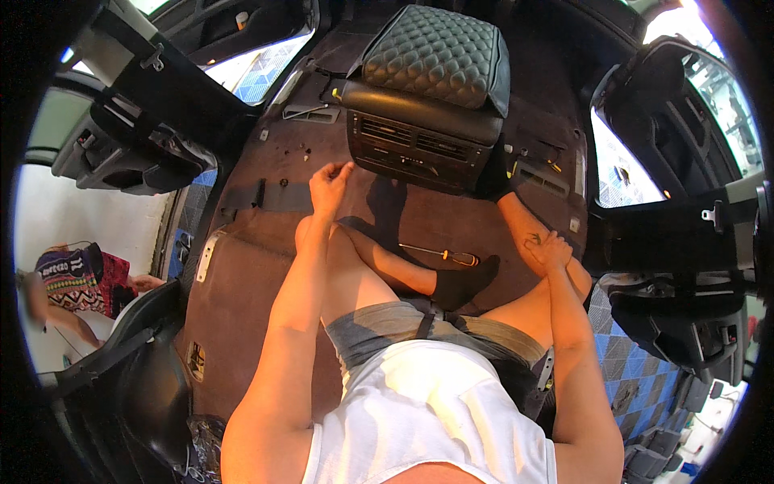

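My left hand (329, 190) is raised beside the lower left corner of a black centre console (419, 145) with air vents. Its thumb and forefinger are pinched together; whatever is between them is too small to make out. Across my right shin lies my right hand (551, 252), its fingers loosely apart and holding nothing. A screwdriver (458, 257) with an orange and black handle lies on the brown carpet (266, 282) between my legs. On top of the console sits a black quilted cover (435, 56).
A wire tool (306, 111) lies over a floor vent at the left. Small loose parts (306, 153) dot the carpet nearby. To the right is another floor vent (542, 181). Door openings flank me, with an open door (673, 121) at right. Outside, at left, is another person (81, 282).
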Tool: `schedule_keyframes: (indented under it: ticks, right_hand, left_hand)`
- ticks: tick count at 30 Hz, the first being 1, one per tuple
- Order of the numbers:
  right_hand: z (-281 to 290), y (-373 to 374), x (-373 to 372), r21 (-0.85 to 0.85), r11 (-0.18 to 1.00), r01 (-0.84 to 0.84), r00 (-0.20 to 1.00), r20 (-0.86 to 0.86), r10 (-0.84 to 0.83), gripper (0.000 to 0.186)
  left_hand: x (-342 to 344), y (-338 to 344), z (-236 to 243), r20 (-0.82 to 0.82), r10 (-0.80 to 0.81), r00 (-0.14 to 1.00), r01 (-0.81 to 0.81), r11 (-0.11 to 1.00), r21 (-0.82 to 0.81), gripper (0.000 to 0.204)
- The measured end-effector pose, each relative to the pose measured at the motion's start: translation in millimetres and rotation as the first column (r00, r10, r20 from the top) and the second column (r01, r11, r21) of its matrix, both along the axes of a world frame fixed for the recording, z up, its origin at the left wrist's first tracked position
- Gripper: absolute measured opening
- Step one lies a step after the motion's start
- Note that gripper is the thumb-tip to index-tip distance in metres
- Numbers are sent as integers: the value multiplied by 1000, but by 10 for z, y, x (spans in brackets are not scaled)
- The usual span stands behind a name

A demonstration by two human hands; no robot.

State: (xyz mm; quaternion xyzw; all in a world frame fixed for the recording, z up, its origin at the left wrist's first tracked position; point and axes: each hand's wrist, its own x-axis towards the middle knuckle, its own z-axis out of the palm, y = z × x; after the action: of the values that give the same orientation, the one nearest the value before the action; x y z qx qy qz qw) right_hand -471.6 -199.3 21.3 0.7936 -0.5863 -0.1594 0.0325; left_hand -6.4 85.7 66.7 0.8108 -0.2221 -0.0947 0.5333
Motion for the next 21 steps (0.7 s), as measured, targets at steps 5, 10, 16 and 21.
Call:
schedule_keyframes:
  ticks: [5,10,16,21]
  right_hand:
    - [152,-51,256,237,968,86,942,296,-156,97]
    - [451,183,1181,284,923,-258,364,914,-179,85]
    - [952,211,1947,9,988,-154,345,938,45,86]
    - [980,189,1963,150,974,-170,317,944,-90,86]
  left_hand:
    - [192,-274,315,-56,32,998,-45,972,-233,44]
    - [244,-549,529,-91,76,993,-92,978,-186,50]
    - [313,-562,469,-80,36,996,-54,968,-246,49]
    - [328,-642,377,-50,62,997,-73,958,-278,49]
